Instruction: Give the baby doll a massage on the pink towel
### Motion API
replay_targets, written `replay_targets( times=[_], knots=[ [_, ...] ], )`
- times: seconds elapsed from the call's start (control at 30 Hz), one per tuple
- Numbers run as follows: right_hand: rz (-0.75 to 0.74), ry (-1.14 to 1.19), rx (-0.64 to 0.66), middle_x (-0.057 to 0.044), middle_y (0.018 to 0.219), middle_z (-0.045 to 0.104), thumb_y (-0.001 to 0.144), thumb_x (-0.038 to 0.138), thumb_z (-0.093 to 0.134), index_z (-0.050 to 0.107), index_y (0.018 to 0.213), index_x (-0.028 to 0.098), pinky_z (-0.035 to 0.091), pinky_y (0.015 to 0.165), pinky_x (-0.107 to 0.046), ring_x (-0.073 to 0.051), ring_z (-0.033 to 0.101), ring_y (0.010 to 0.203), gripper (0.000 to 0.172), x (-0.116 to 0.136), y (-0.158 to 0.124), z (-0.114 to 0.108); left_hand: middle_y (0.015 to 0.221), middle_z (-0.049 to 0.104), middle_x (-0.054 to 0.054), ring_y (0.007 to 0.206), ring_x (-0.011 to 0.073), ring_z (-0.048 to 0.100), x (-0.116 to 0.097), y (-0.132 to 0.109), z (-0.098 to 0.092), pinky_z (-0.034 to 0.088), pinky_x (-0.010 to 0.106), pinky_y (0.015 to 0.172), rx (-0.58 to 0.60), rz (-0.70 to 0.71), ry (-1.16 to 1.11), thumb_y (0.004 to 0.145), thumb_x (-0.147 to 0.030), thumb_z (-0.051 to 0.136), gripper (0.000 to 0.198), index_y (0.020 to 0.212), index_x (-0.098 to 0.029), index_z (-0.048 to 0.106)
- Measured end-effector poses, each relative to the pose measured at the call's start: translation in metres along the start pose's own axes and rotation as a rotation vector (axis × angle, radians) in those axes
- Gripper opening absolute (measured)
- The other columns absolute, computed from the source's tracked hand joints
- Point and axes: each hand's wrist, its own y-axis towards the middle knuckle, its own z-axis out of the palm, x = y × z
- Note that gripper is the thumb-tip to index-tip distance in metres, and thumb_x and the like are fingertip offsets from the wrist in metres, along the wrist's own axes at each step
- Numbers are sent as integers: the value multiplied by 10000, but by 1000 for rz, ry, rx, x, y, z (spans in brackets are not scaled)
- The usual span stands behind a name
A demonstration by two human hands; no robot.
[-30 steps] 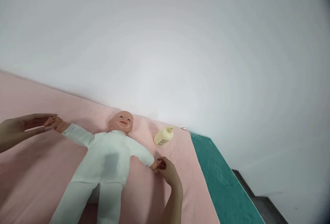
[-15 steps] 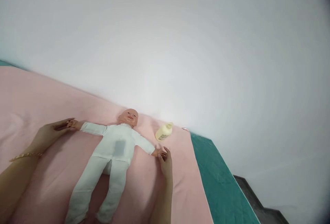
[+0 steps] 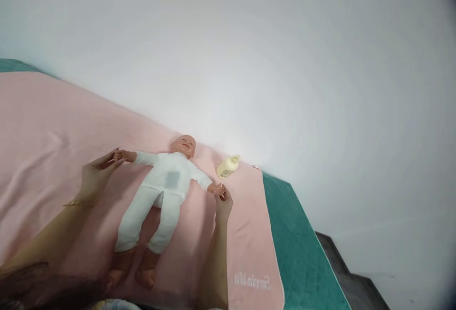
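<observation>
A baby doll point(image 3: 173, 172) in a white top and trousers lies face up on a pink blanket point(image 3: 245, 234), its arms spread and its bare feet toward me. My left hand point(image 3: 99, 172), with a beaded bracelet at the wrist, pinches the doll's hand on the left of the picture. Between the fingers of my right hand point(image 3: 224, 200) is the doll's other hand. A pale yellow pump bottle point(image 3: 228, 167) stands tilted in view just beyond my right hand, apart from it.
Under the blanket a green quilted cover point(image 3: 295, 234) shows along the right and at the far left. A white wall point(image 3: 228, 62) rises behind. Dark brown furniture point(image 3: 342, 267) juts out at the lower right. Dark hair blurs the bottom left.
My view has tipped downward, so the doll's feet and white lettering on the blanket now show. Both hands still hold the doll's hands; its arm on the left now appears bent closer in.
</observation>
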Motion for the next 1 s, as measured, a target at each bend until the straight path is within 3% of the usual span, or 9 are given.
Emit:
replay_targets(
  times=[0.1,0.27,0.43,0.6,0.67,0.77,0.9,1.0],
  knots=[
    [-75,80,-9,-162,1354,641,840,357,642,549,1369,94,532,998,-361,-254,632,1204,598,17,-12,13,1296,663,110,1179,304,638,-13,-18,17,530,442,1049,81,132,-32,906,-508,656,586,1324,-98,642],
    [-393,-21,122,-105,1233,720,889,377,572,680,1219,176,494,1064,-400,-229,656,1159,401,40,-55,59,1158,731,50,1142,274,668,-27,-38,49,501,431,1055,330,529,16,931,-549,591,372,1014,-245,788],
    [-659,-244,223,-92,1212,733,944,273,471,718,1182,213,502,1055,-435,-227,655,1180,348,31,-83,93,1220,705,62,1177,249,653,-11,-34,58,513,419,997,377,906,268,1053,-350,419,370,1142,-220,754],
    [-703,-306,217,-103,1206,738,959,298,479,724,1189,200,497,1060,-432,-231,671,1162,350,25,-81,97,1249,692,70,1192,241,643,-4,-25,60,502,417,1011,441,1014,321,1061,-291,391,372,1190,-214,731],
    [-687,-284,224,-99,1207,738,961,318,483,724,1191,201,491,1063,-429,-232,670,1160,353,27,-78,93,1230,701,69,1176,249,652,-7,-22,58,511,421,1000,469,986,285,1058,-335,392,385,1147,-224,750],
    [-555,-195,155,-105,1225,728,951,371,514,702,1229,189,486,1065,-416,-239,661,1166,382,28,-71,78,1195,718,45,1130,255,673,-14,-19,44,516,397,1005,458,765,146,1000,-479,506,363,1111,-250,764],
    [-221,-66,-28,-117,1359,655,898,457,584,625,1333,162,484,1067,-373,-259,616,1252,527,20,-47,46,1230,705,34,1150,286,654,-16,-15,13,527,386,999,248,288,34,906,-543,645,465,1240,-226,711],
    [-27,-11,-185,-145,1428,596,905,480,536,519,1422,121,493,1049,-357,-261,594,1289,630,5,-28,24,1281,678,61,1175,300,633,-7,-5,-8,516,387,1014,86,-3,57,895,-556,645,573,1317,-169,669]
  ],
)
